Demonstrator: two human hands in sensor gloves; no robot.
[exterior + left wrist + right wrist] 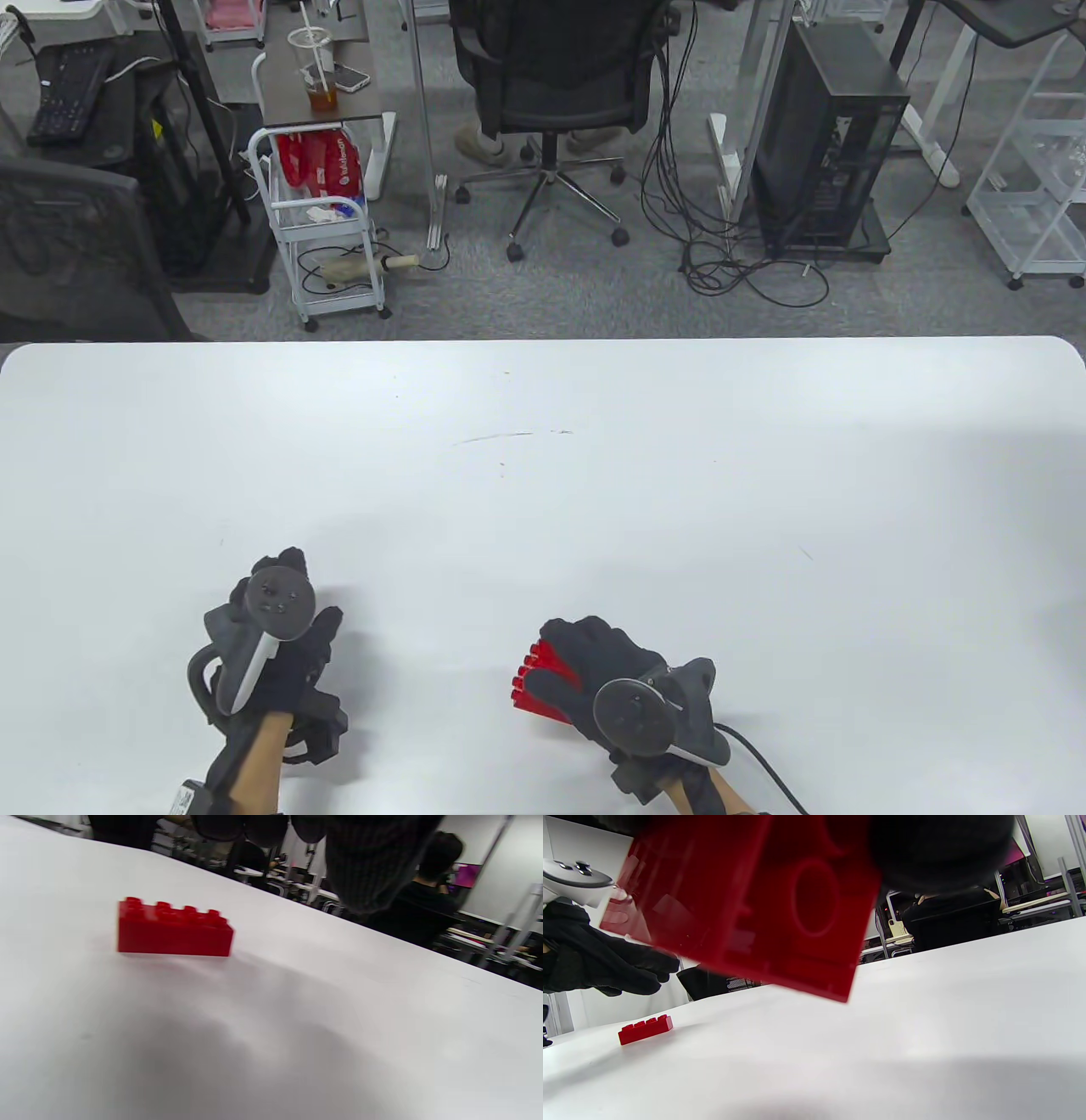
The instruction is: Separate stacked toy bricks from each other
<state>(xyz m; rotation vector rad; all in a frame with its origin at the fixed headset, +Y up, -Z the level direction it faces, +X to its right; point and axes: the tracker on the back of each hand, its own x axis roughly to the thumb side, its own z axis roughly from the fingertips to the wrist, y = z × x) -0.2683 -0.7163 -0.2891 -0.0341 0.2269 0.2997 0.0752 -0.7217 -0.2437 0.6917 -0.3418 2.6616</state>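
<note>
My right hand (585, 658) grips a red toy brick (541, 682) a little above the white table (543, 475) near its front edge. In the right wrist view the brick's hollow underside (746, 899) fills the top, with a gloved finger (941, 853) over it. A second red brick (174, 928) lies alone, studs up, on the table; it also shows in the right wrist view (645, 1029). My left hand (301, 594) hovers over it, fingers (628, 971) spread and holding nothing. In the table view that hand hides this brick.
The table's far edge (543, 341) borders an office floor with a chair (551, 76), a cart (327, 229) and a computer tower (827, 144). A cable (764, 764) trails from my right wrist.
</note>
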